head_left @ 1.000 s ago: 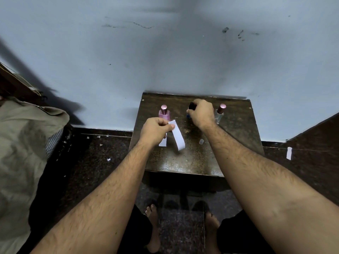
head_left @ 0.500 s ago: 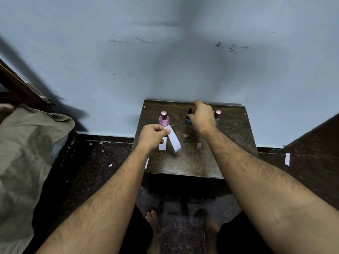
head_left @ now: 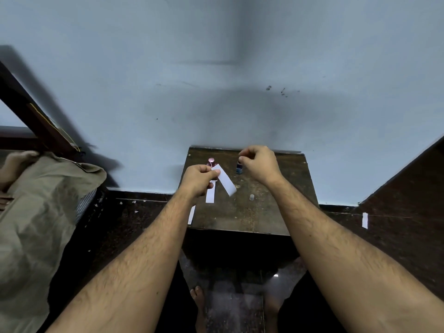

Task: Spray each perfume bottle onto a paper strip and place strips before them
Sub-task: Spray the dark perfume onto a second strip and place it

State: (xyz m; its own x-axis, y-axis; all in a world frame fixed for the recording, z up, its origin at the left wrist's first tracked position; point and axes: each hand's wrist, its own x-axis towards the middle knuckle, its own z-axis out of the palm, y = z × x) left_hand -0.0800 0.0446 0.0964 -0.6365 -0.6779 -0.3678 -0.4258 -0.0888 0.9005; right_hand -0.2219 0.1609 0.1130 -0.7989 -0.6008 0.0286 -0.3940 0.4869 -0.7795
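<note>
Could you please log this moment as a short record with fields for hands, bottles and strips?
left hand: pinches held paper strip
right hand: fingers curled above blue bottle, apparently holding nothing
pink bottle: upright, placed strip before it
table: small clear cap lies loose
third bottle: hidden

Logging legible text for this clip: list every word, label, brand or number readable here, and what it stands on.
None can be read.
Pink bottle: no label legible.
Blue bottle: any print too small and blurred.
Strip in the left hand: blank.
Strip on the table: blank.
</note>
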